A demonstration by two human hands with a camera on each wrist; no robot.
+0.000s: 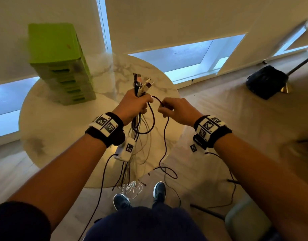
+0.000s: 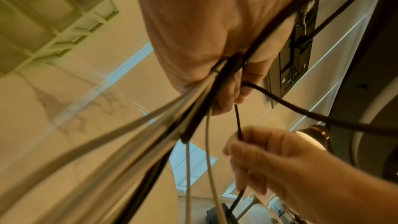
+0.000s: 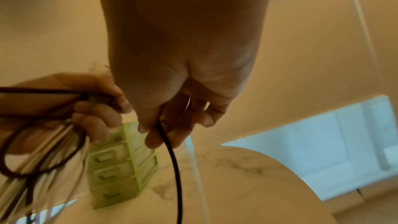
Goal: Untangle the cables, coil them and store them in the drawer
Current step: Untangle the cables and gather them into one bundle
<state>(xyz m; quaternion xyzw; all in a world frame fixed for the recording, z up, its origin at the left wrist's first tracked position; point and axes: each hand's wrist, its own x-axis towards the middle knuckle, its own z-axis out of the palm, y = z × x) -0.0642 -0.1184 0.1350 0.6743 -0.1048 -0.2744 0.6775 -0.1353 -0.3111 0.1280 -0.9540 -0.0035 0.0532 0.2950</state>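
My left hand (image 1: 135,105) grips a bundle of black and white cables (image 1: 138,136) above the round marble table (image 1: 50,126). Their plugs (image 1: 141,83) stick up out of the fist, and the loose ends hang down to the floor. In the left wrist view the bundle (image 2: 193,108) runs out under the curled fingers. To the right, my right hand (image 1: 174,109) pinches a single black cable (image 1: 165,136) that loops over from the left fist and trails down. The right wrist view shows this cable (image 3: 174,159) between thumb and fingers. A green drawer tower (image 1: 61,63) stands on the table's far left.
A black bag (image 1: 266,81) and a lamp base (image 1: 286,87) sit on the floor at the right. My feet in dark shoes (image 1: 159,190) stand by the table's near edge. A chair (image 1: 245,221) is at the lower right. Thin wrist-camera leads hang from both arms.
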